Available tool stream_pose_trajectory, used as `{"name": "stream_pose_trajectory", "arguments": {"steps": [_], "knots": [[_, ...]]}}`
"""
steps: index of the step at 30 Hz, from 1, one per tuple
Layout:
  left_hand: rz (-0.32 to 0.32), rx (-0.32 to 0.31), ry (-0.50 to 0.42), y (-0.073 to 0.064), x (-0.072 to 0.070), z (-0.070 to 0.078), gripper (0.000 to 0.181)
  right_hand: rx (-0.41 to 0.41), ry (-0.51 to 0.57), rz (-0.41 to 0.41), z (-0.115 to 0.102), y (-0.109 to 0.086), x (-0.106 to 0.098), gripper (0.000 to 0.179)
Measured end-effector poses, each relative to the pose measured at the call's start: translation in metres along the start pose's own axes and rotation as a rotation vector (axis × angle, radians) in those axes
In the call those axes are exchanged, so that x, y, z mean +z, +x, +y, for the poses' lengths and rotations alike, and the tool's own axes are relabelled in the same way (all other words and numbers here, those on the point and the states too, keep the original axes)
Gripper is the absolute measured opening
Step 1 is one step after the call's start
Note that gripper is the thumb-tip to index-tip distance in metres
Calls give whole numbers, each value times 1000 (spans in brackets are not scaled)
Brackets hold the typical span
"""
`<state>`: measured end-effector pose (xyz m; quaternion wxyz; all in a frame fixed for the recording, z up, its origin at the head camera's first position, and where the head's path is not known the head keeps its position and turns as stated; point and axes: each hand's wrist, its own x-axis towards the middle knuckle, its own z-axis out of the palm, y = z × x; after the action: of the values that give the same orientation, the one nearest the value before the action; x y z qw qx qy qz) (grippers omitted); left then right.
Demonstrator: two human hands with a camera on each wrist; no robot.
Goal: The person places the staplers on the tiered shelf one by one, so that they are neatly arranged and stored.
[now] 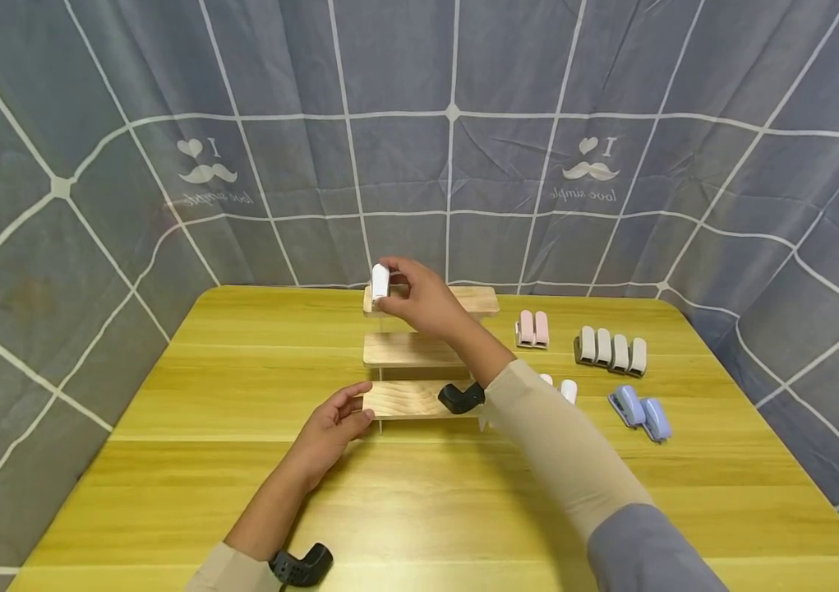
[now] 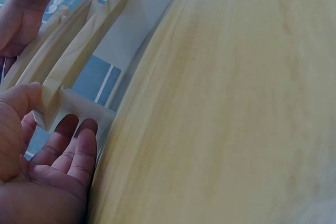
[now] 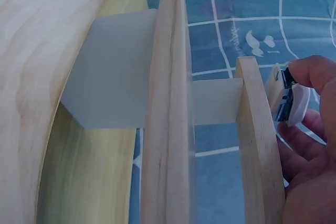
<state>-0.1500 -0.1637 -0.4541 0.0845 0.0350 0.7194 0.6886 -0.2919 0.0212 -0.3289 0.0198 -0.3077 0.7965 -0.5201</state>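
Note:
A three-tier wooden shelf (image 1: 412, 349) with pale support panels stands on the table. Over the left end of its top, rearmost board, my right hand (image 1: 422, 298) pinches a small white stapler (image 1: 380, 284) between thumb and fingers. The right wrist view shows the stapler (image 3: 289, 97) with its dark metal inside, its base close by the top board (image 3: 260, 140). My left hand (image 1: 330, 427) grips the left end of the lowest, front board (image 1: 400, 400). In the left wrist view its thumb presses the board's end (image 2: 50, 98), fingers curled beside the panel (image 2: 86, 106).
Right of the shelf are two pink staplers (image 1: 533, 329), a row of several grey-white staplers (image 1: 610, 351) and two blue staplers (image 1: 641, 411). White staplers (image 1: 569, 390) show partly behind my right sleeve. A grey checked curtain (image 1: 404, 164) hangs around the table's back and sides.

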Motion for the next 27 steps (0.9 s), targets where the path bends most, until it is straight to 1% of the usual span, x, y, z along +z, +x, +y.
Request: {"name": "stream_pose_trajectory", "arguments": {"steps": [6, 9, 13, 17, 20, 27], "knots": [[-6, 0, 7, 0, 0, 3, 51, 31, -37, 11, 3, 1, 0, 61], [-6, -1, 10, -1, 0, 4, 50, 32, -50, 14, 2, 2, 0, 60], [-12, -6, 7, -1, 0, 4, 50, 30, -40, 10, 2, 2, 1, 59], [-17, -4, 6, -1, 0, 4, 51, 31, -67, -3, 2, 2, 3, 61], [-17, -5, 3, -1, 0, 3, 51, 38, -108, -8, 1, 2, 3, 63], [-18, -3, 3, -1, 0, 3, 51, 43, -131, 0, 0, 2, 3, 65]]}}
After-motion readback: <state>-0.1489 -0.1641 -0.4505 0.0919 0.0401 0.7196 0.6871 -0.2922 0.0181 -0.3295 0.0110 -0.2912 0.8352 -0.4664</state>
